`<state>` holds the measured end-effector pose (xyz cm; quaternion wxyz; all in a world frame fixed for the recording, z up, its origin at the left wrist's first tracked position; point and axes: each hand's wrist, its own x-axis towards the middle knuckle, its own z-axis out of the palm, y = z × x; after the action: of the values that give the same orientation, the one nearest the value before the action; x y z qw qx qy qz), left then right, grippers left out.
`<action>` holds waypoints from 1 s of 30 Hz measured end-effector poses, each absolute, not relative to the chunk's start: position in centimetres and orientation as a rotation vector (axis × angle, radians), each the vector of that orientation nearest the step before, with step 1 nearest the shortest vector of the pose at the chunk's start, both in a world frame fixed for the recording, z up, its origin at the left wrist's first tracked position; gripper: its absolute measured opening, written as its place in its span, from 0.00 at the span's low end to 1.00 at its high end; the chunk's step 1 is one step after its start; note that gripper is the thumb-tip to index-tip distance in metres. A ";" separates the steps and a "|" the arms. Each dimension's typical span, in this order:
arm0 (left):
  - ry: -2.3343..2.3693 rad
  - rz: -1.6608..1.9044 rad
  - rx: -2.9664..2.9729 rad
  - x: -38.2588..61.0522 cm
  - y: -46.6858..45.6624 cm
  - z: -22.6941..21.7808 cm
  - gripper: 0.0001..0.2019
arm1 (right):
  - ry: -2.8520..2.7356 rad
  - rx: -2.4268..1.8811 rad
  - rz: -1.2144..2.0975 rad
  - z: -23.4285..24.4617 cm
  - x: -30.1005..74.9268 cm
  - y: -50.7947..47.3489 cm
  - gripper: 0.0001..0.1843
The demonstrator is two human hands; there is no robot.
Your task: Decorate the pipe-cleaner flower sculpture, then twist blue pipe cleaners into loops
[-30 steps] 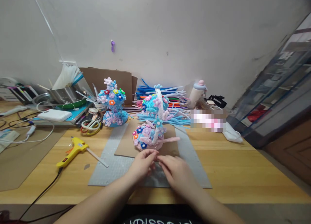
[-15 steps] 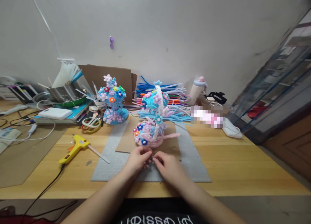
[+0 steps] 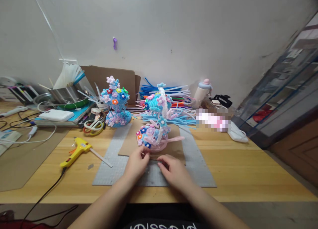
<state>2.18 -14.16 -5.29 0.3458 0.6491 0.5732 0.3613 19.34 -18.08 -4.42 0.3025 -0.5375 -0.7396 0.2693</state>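
Observation:
A pipe-cleaner flower basket (image 3: 162,144) with a tall white arched handle stands on a sheet of brown cardboard (image 3: 129,146). Colourful small flowers cover its left side, and a pink strip juts out to the right. Close to its front left edge is my left hand (image 3: 137,162), fingers curled and thumb a little apart; whether the fingertips touch the basket I cannot make out. My right hand (image 3: 174,172) rests low over the front of the cardboard, its thumb and index finger parted with nothing visible between them.
Under the cardboard lies a grey cutting mat (image 3: 104,171). A yellow glue gun (image 3: 80,149) with a cord lies to the left, near scissors (image 3: 93,125). Behind stand a blue flower-covered piece (image 3: 115,103), bundled pipe cleaners (image 3: 174,91) and a bottle (image 3: 201,91). A white case (image 3: 237,133) sits right.
My hands, whose fingertips were nearly together in front of the basket, have parted. The left has shifted slightly left and up towards the basket's edge; the right has stayed nearly in place.

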 end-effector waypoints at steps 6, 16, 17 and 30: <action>1.509 0.864 1.810 1.8 -14.0 -5.0 0.08 | -1.958 -1.420 0.670 -3.4 20.0 -17.5 0.12; 1.536 0.849 1.929 1.9 -14.0 -4.7 0.09 | -2.265 -1.648 0.354 -2.0 19.3 -16.3 0.23; 1.541 0.850 1.928 1.7 -13.9 -4.6 0.09 | -2.276 -1.668 0.344 -2.1 19.3 -16.2 0.23; 1.399 0.822 1.895 -0.3 -12.9 -0.5 0.07 | -2.264 -1.689 0.424 -4.0 19.5 -15.9 0.28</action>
<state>-0.31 -12.94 -0.46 0.3180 0.7202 0.5317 0.3123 19.45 -15.85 -3.97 0.1421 -0.5852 -0.7847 0.1471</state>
